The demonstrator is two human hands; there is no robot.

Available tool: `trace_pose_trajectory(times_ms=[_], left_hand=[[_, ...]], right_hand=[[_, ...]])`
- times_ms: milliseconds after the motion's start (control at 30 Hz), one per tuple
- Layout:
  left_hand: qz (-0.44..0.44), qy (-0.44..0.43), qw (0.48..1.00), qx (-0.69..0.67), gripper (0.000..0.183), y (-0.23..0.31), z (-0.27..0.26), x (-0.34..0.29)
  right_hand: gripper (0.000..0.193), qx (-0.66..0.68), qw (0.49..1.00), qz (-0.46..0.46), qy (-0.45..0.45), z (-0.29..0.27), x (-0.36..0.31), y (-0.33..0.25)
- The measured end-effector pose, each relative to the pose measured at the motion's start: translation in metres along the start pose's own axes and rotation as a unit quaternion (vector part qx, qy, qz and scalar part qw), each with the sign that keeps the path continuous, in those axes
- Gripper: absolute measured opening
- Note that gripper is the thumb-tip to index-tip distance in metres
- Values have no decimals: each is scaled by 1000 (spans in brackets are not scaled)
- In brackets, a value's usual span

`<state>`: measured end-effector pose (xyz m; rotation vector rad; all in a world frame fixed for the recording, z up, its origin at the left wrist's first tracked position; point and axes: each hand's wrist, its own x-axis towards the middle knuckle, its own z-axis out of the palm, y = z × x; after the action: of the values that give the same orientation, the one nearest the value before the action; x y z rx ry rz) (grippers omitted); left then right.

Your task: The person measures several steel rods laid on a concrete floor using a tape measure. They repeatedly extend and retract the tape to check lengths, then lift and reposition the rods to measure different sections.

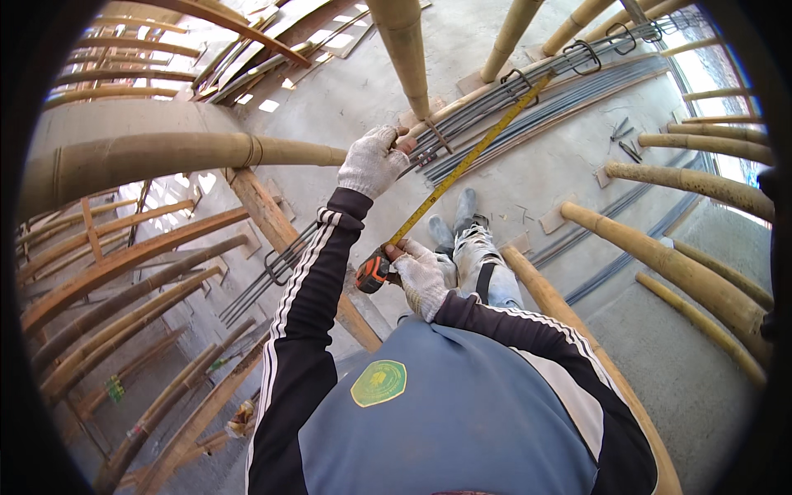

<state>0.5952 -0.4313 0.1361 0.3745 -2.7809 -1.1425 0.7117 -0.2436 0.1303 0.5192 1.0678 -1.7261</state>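
Observation:
My right hand [421, 276], in a white knit glove with bare fingertips, grips an orange-and-black tape measure [373, 272]. Its yellow blade [450, 183] is drawn out, slanting away to the upper right until its far end overlaps a bundle of steel bars [569, 62] fitted with bent stirrups. Farther forward and to the left, my left hand [371, 161] is gloved too, its fingers curled closed beside those bars. What lies inside that grip is hidden. The same bars continue past my left forearm toward the lower left.
Upright bamboo poles [404, 58] stand all around, some on small wooden pads. More loose steel rods [536, 111] lie on the concrete floor [330, 91]. Dark hand tools [624, 140] rest at the right. Timber beams [136, 264] and boards crowd the left side. My boots [464, 210] are below my hands.

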Motion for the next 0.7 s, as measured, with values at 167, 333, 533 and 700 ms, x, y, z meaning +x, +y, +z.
trace_pose_trajectory(times_ms=[167,333,533,700], left_hand=[[-92,92,989,-65,27,-22,-72,-66],[-235,109,957,132,33,-62,-167,-186],[-443,81,876,174,36,-99,-166,-283],[-440,170,864,175,40,-110,-124,-306]], right_hand=[[22,15,996,-76,-41,-13,-4,-14],[19,-15,988,-155,-15,-37,2,-53],[19,-75,979,-190,-26,-56,2,-77],[16,-104,978,-181,8,-54,-3,-68]])
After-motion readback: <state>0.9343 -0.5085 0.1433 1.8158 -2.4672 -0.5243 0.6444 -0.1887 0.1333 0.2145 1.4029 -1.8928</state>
